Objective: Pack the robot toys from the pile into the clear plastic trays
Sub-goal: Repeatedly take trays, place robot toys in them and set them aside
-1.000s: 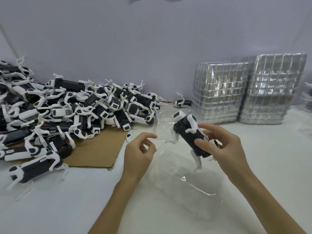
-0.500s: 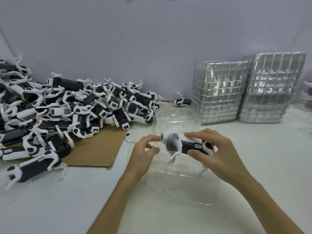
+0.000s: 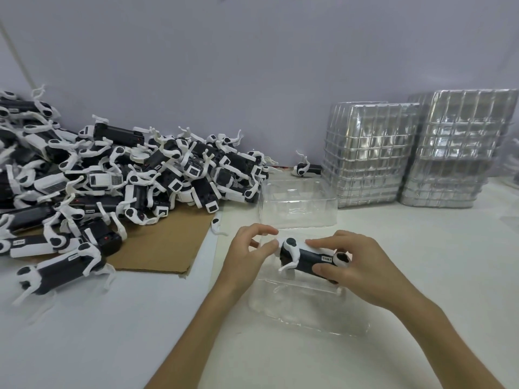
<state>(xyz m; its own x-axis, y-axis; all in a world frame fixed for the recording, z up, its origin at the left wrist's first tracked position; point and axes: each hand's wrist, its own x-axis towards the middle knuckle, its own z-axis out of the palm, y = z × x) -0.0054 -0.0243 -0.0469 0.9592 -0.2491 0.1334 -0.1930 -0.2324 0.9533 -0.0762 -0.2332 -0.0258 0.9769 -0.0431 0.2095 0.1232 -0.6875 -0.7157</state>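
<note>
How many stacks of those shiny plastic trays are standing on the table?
2. One stack stands at the back of the table; the other stack stands beside it, nearer the picture's right edge. More may sit out of view.

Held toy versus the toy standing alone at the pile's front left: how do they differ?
The held toy is gripped in the right hand above the near tray; the front toy stands untouched on the table. The held toy lies about level in this view; the front toy slopes up to the right. Both have black bodies and white legs.
</note>
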